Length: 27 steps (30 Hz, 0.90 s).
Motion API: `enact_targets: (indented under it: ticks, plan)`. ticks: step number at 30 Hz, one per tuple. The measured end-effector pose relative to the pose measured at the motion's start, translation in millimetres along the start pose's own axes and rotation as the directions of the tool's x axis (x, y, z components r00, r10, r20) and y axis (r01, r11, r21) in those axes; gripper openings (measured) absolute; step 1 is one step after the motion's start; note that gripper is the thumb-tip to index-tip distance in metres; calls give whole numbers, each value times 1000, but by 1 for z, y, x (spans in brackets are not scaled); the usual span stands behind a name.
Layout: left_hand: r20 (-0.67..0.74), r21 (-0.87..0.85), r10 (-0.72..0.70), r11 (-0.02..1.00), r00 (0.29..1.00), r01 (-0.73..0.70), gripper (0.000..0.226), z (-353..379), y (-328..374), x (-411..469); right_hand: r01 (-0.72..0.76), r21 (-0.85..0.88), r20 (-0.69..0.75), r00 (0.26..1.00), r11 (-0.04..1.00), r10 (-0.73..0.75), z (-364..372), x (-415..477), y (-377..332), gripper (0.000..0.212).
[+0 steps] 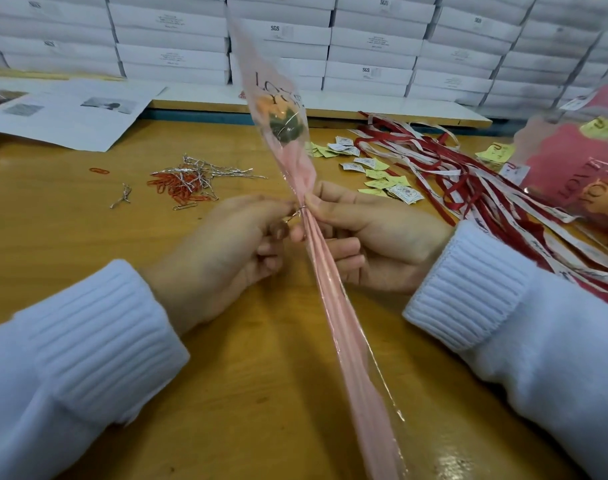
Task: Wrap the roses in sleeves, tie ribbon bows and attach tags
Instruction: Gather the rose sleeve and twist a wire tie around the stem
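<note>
Boxes (171, 39) back the tabletop (261, 341); my right hand (375, 237) grips the sleeve (333, 292), left hand (226, 251) pinches the wire (297, 212); I should twist it snug.

Our wooden table (226, 358) is a proper mess. Printed sheets (70, 112) sit at the far left, and mid-table there's a heap of orange paper clips (171, 188) tangled with silver wire ties (205, 169). Yellow and white tags (375, 171) are scattered to the right, then sprawled red and white ribbons (468, 188), with wrapped roses (572, 168) at the right edge.
</note>
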<state>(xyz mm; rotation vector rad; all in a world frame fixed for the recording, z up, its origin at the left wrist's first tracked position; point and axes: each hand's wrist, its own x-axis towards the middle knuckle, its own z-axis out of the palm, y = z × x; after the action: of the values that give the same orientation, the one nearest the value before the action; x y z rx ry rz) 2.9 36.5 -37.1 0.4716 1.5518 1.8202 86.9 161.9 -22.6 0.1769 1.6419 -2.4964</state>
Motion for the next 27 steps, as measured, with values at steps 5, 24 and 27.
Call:
enact_targets:
  ticks: [5,24,27]
  plan:
    - [20,540,540,703,842,-463,16,-2,4,-10,36,-34,-89,995,999,-39,-2,1,-1,22]
    - [96,618,435,679,896,-396,19,-1,-3,-8,97,-129,-286,949,987,-131,1,6,8,15]
    - [68,184,171,966,983,-181,26,3,-4,-9,145,-170,-327,925,975,-194,1,10,11,19]
